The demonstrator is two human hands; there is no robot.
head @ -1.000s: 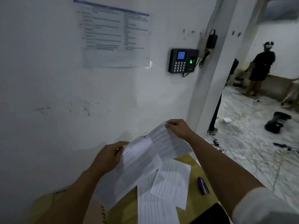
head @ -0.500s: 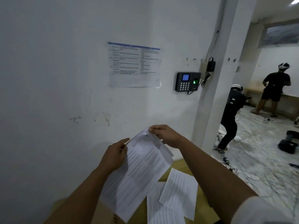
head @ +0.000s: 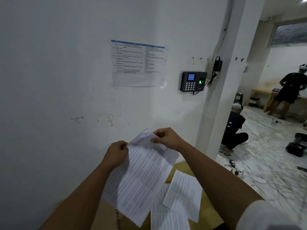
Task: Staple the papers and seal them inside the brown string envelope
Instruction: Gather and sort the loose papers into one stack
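I hold a small stack of printed papers up in front of the wall, above the table. My left hand pinches their upper left corner. My right hand grips the top edge, where the sheets are bent over. Two more printed sheets lie loose on the yellowish table below. A brown envelope lies flat at the bottom, partly under the held papers. No stapler is in view.
A white wall stands close ahead with a taped notice and a keypad device. To the right, one person crouches and another stands beyond a pillar. Cables cover the floor.
The view has tilted up and the blue pen has left the frame. My hands have come closer together, bringing the two held sheets into one stack.
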